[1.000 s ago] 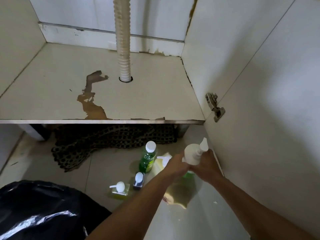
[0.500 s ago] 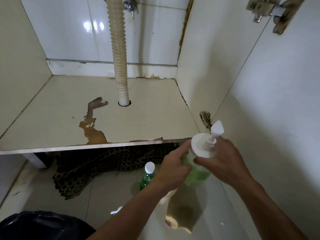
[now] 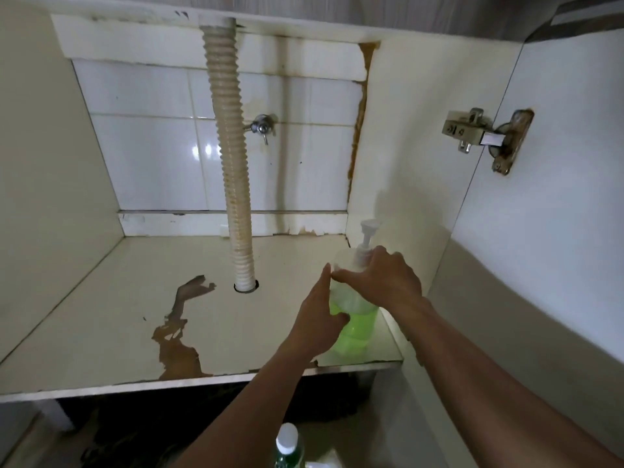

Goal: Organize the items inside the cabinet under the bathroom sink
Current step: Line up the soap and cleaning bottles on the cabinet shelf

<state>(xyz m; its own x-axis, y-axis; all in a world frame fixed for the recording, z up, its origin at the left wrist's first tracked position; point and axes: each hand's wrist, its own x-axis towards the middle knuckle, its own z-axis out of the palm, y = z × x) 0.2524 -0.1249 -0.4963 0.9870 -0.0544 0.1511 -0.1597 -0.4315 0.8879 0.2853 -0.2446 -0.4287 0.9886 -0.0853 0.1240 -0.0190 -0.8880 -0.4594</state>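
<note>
A pump bottle (image 3: 354, 319) holding green liquid was observed on the cabinet floor (image 3: 101, 319), at its front right corner, close to the right side wall (image 3: 412, 136). It was steadied by both hands: the left hand (image 3: 317, 319) was pressed against the bottle's left flank, and the right hand (image 3: 381, 282) was laid over its shoulder beneath the white pump head (image 3: 368, 228). The fingers of both hands were judged to be closed on the bottle, though whether its base had fully settled on the floor could not be told. The step in hand was taken to be the placing of this first item inside the cabinet. The next move was judged to call for a clean release without tipping the bottle, and then a reach for the remaining items below. A green bottle with a white cap (image 3: 287, 444) was seen at the lower edge of the view, outside the cabinet and not yet put away. A corrugated drain hose (image 3: 233, 184) was noted running down through a hole in the middle of the cabinet floor, and it was considered an obstruction to any row laid across the centre. A brown patch of peeled surface (image 3: 179, 346) was recorded on the front left of the floor. A rusted door hinge (image 3: 486, 136) was noted on the right, clear of the work.
</note>
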